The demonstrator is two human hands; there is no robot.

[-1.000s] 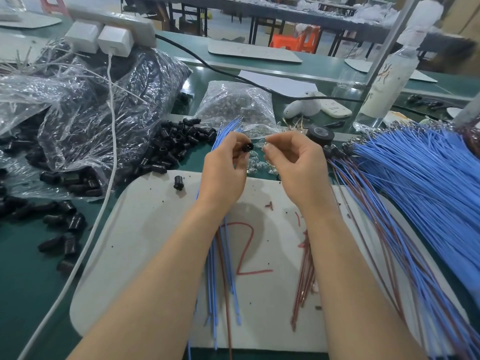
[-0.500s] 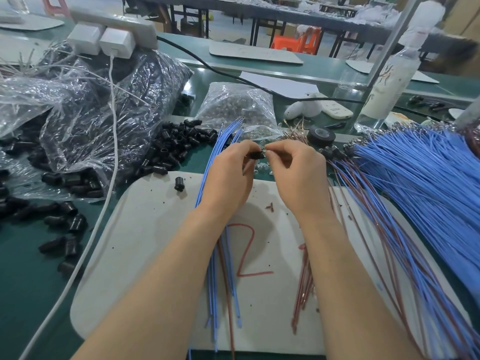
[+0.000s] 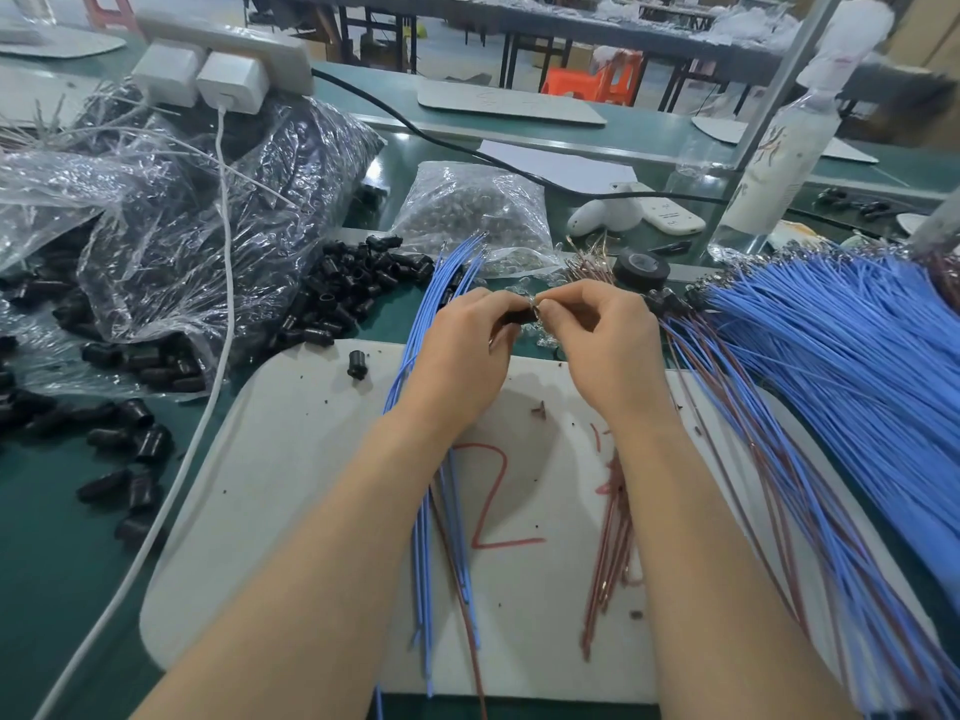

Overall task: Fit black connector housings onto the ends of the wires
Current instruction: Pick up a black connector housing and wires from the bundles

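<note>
My left hand [image 3: 462,350] pinches a small black connector housing [image 3: 521,316] above the far edge of the white board [image 3: 291,485]. My right hand [image 3: 602,340] meets it fingertip to fingertip and pinches a small shiny wire end at the housing's mouth. A bundle of blue wires [image 3: 447,491] runs under my left hand. Loose black housings [image 3: 353,288] lie in a heap to the left, and one housing [image 3: 357,364] stands alone on the board. A big fan of blue and brown wires [image 3: 831,387] spreads out at the right.
Clear bags of black housings [image 3: 208,215] sit at the left, with a white charger cable [image 3: 218,324] draped over them. A bag of small parts [image 3: 472,215], a tape roll [image 3: 641,269] and a spray bottle [image 3: 774,168] stand behind my hands. Short brown wires [image 3: 610,537] lie on the board.
Both hands have dropped a little toward the board and closed together. The housing, earlier seen end-on in my left fingers, is now pressed against my right fingertips.
</note>
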